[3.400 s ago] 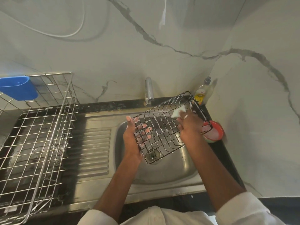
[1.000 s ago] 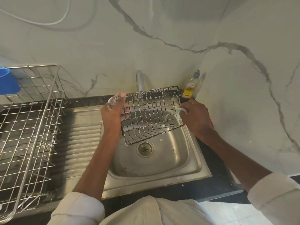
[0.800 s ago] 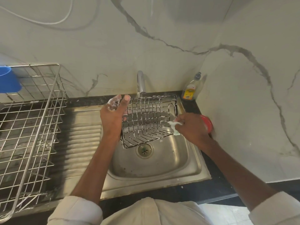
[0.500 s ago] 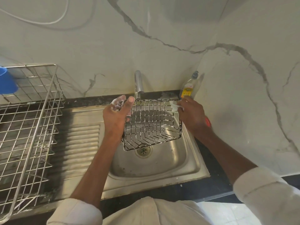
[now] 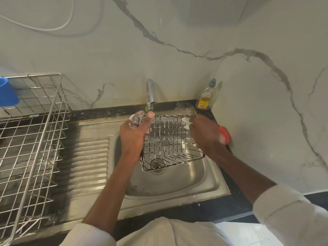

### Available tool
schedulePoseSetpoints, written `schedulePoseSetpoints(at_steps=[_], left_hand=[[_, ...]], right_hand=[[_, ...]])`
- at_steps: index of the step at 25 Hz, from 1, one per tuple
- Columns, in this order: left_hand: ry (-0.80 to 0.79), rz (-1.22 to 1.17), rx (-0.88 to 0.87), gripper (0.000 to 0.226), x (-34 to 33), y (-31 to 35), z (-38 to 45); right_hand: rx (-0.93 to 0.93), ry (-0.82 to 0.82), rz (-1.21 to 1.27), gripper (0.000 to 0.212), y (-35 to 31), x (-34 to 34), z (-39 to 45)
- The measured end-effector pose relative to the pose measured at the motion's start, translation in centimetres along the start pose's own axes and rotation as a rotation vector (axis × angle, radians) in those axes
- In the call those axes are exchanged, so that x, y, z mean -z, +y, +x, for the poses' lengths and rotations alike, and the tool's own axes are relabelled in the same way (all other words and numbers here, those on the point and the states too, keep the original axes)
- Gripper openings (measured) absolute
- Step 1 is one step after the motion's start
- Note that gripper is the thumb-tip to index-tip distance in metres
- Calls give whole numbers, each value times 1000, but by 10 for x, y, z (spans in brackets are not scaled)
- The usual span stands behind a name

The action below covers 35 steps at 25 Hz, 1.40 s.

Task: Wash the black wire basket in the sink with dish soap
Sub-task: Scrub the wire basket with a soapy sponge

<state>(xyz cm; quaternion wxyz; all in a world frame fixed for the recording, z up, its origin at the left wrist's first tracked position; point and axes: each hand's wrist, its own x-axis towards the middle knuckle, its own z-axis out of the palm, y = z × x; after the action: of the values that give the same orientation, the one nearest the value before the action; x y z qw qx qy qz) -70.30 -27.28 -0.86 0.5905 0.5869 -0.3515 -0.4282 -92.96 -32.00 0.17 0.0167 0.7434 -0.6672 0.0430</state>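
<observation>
The wire basket (image 5: 170, 142) hangs tilted over the steel sink (image 5: 179, 181), its wires streaked with white foam. My left hand (image 5: 135, 134) grips the basket's left side, foam on the fingers. My right hand (image 5: 204, 134) presses a small pale, soapy scrubber (image 5: 186, 121) against the basket's upper right corner. The dish soap bottle (image 5: 205, 98) stands at the back right corner of the counter, apart from both hands.
A tap (image 5: 150, 95) rises behind the sink, just above the basket. A large metal dish rack (image 5: 30, 144) with a blue cup (image 5: 8, 93) fills the left. A red round container (image 5: 224, 137) sits behind my right hand. The ribbed drainboard (image 5: 88, 167) lies between rack and sink.
The basket has been turned in my left hand and now sits squarer over the drain. My right hand has rubbed up and down its right side, now at the upper right corner.
</observation>
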Motion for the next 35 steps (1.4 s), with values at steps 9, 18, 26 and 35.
schedulePoseSetpoints(at_steps=[9, 18, 26, 35], left_hand=[[30, -34, -8, 79, 5, -2, 2], [63, -129, 76, 79, 0, -11, -7], [25, -159, 81, 63, 2, -17, -12], [30, -159, 97, 77, 4, -26, -10]], right_hand=[[29, -292, -48, 19, -20, -18, -21], [-31, -54, 755, 11, -104, -5, -21], [-300, 221, 947, 19, -104, -4, -14], [41, -371, 203, 16, -84, 5, -20]])
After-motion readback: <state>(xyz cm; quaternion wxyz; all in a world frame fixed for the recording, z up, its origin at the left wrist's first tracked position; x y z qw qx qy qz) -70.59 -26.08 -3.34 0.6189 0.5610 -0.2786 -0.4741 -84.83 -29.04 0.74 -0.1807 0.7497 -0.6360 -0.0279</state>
